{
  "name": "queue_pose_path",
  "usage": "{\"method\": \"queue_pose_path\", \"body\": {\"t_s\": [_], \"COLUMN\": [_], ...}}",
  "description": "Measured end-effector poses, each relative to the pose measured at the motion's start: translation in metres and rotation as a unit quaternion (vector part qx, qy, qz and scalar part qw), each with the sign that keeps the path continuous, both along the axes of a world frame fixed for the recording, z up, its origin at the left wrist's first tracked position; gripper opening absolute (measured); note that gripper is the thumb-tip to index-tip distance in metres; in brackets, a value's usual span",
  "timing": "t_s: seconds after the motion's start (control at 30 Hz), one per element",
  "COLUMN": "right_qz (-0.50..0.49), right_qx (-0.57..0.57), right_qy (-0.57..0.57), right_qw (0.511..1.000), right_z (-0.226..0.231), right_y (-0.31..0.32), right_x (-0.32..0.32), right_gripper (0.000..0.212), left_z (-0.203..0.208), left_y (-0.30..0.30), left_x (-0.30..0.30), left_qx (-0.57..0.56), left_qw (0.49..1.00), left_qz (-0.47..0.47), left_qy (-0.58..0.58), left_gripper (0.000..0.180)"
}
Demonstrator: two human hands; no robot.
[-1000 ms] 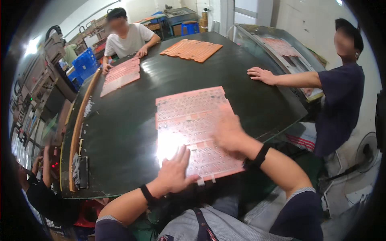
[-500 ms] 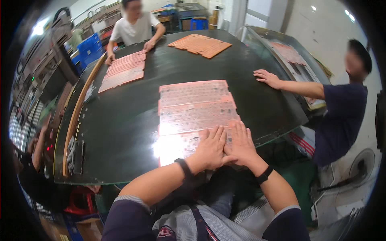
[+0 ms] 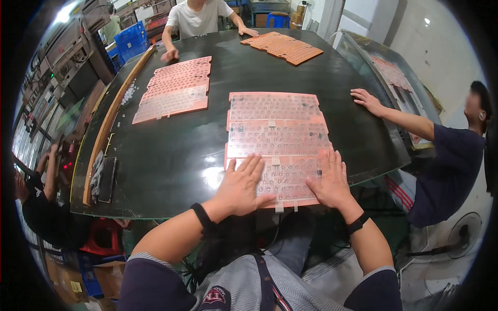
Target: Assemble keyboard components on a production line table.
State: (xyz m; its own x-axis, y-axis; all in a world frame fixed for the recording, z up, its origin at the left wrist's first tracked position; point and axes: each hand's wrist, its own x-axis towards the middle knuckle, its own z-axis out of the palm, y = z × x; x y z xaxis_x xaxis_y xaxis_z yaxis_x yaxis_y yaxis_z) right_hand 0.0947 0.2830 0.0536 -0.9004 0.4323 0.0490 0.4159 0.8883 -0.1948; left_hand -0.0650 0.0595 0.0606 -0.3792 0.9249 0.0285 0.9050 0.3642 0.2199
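At the near edge of a dark, glossy desk point(image 3: 171, 166), a bare left hand point(image 3: 239, 185) and a bare right hand point(image 3: 332, 181) lie on a pink rectangular board point(image 3: 300, 157)

The board lies flat, its near side by the desk's near edge, covered by three rows of clear, dotted sheeting point(image 3: 277, 140). The left hand presses the near-left corner, fingers slightly spread and thumb wide. The right hand is at the near-right corner, fingers close together, thumb out. Neither hand grips anything.

Toward the desk's left edge lies a second pink board point(image 3: 179, 78), partly covered with clear sheeting; near the far edge, an orange perforated board point(image 3: 282, 47). A long wooden strip point(image 3: 116, 116) follows the left edge. Across the far edge is a co-worker in a white shirt point(image 3: 197, 18); at the right edge, another in a dark shirt point(image 3: 441, 171) rests a hand point(image 3: 369, 101) on the desk.
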Motion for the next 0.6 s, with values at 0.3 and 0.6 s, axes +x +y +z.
{"method": "queue_pose_path", "body": {"t_s": [0.3,0.6], "right_qz": [0.013,-0.039], "right_qx": [-0.193,-0.181], "right_qy": [0.156,0.082], "right_qw": [0.969,0.979], "right_z": [-0.024,0.136], "right_y": [0.053,0.056], "right_x": [0.019,0.094], "right_gripper": [0.077,0.050], "left_z": [-0.012,-0.042], "left_y": [-0.059,-0.075], "left_x": [-0.024,0.074], "left_qx": [0.088,0.072], "left_qw": [0.991,0.955], "left_qz": [0.103,-0.202], "left_qy": [0.011,-0.206], "left_gripper": [0.075,0.058]}}
